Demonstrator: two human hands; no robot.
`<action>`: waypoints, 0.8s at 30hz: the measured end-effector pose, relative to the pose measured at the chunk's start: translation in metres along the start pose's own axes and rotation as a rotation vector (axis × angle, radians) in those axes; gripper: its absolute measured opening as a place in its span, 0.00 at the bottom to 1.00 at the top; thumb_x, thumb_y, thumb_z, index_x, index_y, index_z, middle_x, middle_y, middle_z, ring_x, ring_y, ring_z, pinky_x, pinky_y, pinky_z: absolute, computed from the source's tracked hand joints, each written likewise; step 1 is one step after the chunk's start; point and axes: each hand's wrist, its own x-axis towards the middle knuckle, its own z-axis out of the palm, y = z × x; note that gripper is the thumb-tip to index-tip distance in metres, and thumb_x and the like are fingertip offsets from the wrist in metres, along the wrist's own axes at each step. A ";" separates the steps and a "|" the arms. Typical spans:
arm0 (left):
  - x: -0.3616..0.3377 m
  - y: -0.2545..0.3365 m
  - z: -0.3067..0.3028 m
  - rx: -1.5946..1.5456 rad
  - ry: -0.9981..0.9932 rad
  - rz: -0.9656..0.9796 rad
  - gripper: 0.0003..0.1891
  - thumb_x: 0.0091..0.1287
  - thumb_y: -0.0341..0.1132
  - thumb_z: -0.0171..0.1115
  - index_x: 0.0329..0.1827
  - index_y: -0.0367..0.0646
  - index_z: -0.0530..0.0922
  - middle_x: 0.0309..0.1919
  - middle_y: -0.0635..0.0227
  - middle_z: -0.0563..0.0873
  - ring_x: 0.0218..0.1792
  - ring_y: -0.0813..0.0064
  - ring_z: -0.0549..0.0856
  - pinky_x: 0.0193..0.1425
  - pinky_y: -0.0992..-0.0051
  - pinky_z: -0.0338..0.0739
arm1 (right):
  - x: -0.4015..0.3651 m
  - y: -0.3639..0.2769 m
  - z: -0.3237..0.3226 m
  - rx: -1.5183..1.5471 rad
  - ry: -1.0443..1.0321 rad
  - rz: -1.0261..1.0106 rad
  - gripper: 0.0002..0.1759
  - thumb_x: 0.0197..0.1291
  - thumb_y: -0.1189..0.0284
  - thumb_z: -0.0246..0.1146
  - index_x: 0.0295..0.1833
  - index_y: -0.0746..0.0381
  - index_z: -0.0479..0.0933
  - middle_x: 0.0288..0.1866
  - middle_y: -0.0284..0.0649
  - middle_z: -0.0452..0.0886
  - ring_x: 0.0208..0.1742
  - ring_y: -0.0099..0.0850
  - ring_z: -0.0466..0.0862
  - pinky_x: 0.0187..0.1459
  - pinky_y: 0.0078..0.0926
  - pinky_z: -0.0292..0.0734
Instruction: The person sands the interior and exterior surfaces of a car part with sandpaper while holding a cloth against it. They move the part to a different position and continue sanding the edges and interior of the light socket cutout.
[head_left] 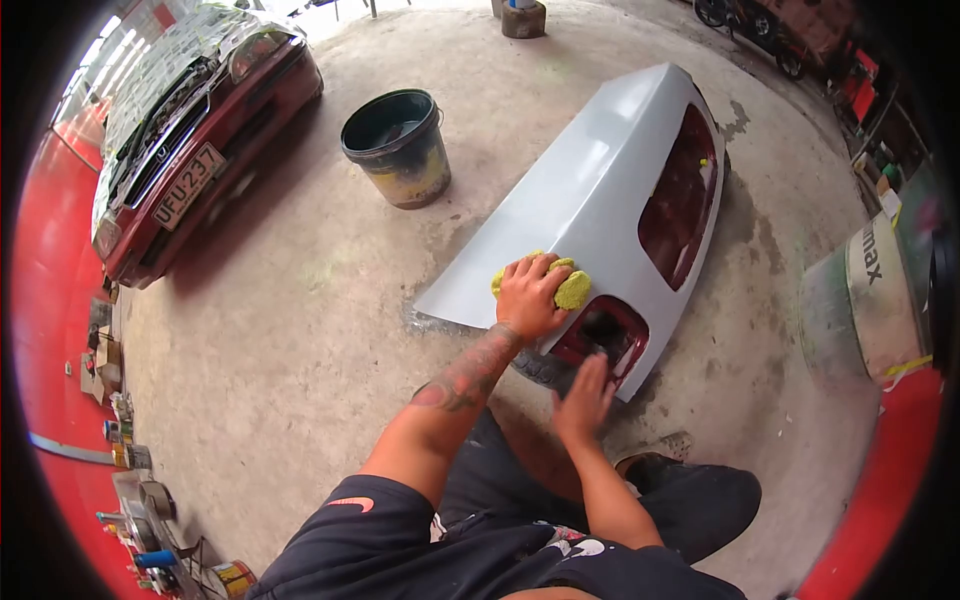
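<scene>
My left hand (530, 297) presses a yellow-green cloth (572, 289) onto a pale grey car panel (590, 190), its fingers wrapped over the cloth. The panel lies tilted on the floor and has dark red cut-outs. Near its lower opening (625, 330), my right hand (587, 400) is raised with its fingers stretched out, slightly blurred. Nothing can be made out in that hand. A dark round shape, partly hidden, shows under the panel's near edge.
A black bucket (397, 150) with yellow stains stands beyond the panel to the left. At the far left is a red car (220, 160), partly covered. A large drum (865, 300) stands at the right. Cans and boxes (104, 365) line the left wall.
</scene>
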 end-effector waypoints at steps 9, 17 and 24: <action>0.002 0.004 -0.003 0.011 0.039 0.012 0.22 0.50 0.41 0.72 0.51 0.54 0.83 0.54 0.66 0.83 0.58 0.57 0.82 0.62 0.55 0.74 | -0.007 0.002 0.006 0.221 0.042 -0.001 0.52 0.64 0.59 0.68 0.84 0.65 0.46 0.88 0.53 0.43 0.87 0.48 0.49 0.80 0.58 0.48; 0.000 0.004 -0.002 0.018 0.023 -0.002 0.23 0.49 0.40 0.73 0.51 0.54 0.83 0.54 0.66 0.83 0.58 0.57 0.81 0.63 0.54 0.74 | 0.009 0.000 0.012 0.468 0.239 -0.007 0.45 0.64 0.62 0.69 0.80 0.68 0.58 0.79 0.58 0.59 0.77 0.59 0.63 0.77 0.52 0.59; 0.000 0.003 -0.002 0.008 0.022 0.002 0.22 0.50 0.40 0.73 0.51 0.54 0.83 0.54 0.67 0.83 0.59 0.57 0.81 0.63 0.55 0.73 | -0.012 0.067 0.020 0.233 0.072 -0.019 0.56 0.50 0.68 0.77 0.82 0.66 0.54 0.79 0.54 0.63 0.80 0.51 0.63 0.76 0.53 0.60</action>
